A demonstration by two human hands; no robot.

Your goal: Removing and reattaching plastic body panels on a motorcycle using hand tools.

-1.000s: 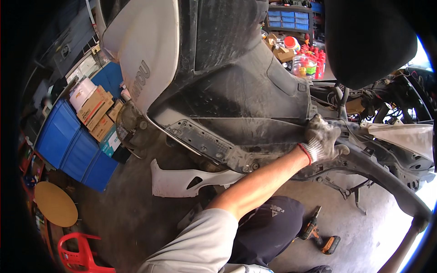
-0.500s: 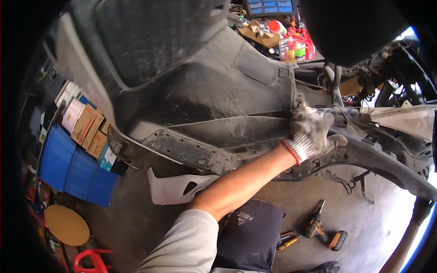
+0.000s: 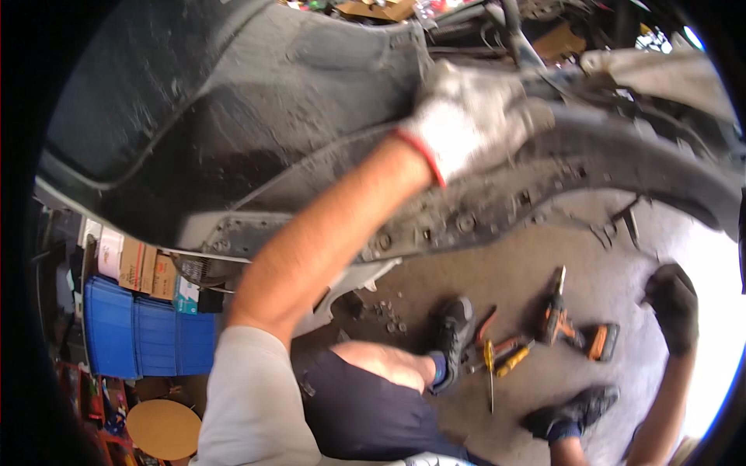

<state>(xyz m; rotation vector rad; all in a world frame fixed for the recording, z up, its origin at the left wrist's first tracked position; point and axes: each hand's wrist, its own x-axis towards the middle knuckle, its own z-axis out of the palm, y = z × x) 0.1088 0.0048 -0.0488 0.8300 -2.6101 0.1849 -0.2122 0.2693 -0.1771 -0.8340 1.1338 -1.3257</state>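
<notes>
My left hand (image 3: 474, 124), in a whitish glove with a red cuff, lies across the upper edge of a large dusty black plastic vehicle panel (image 3: 311, 93). Its fingers are partly spread against the panel and blurred, with no separate object seen in them. Below the hand runs the panel's lower rail (image 3: 482, 202), with clips and holes, curving off to the right. My right hand (image 3: 672, 311), in a dark glove, hangs over the floor at the right, apart from the panel. Its fingers look bent but are dark and smeared; nothing held can be made out.
On the floor lie an orange-black power drill (image 3: 556, 318), a loose battery pack (image 3: 604, 342), a yellow-handled screwdriver (image 3: 489, 357) and red-handled pliers (image 3: 487, 320). A white panel (image 3: 350, 283) sits under the black one. Blue bins (image 3: 148, 326), cardboard boxes (image 3: 148, 268) and a round stool (image 3: 163, 429) stand left.
My right hand has left the rail's right end and come down and inward. My left hand stays on the panel. The view has shifted, showing more floor, tools and my shoes.
</notes>
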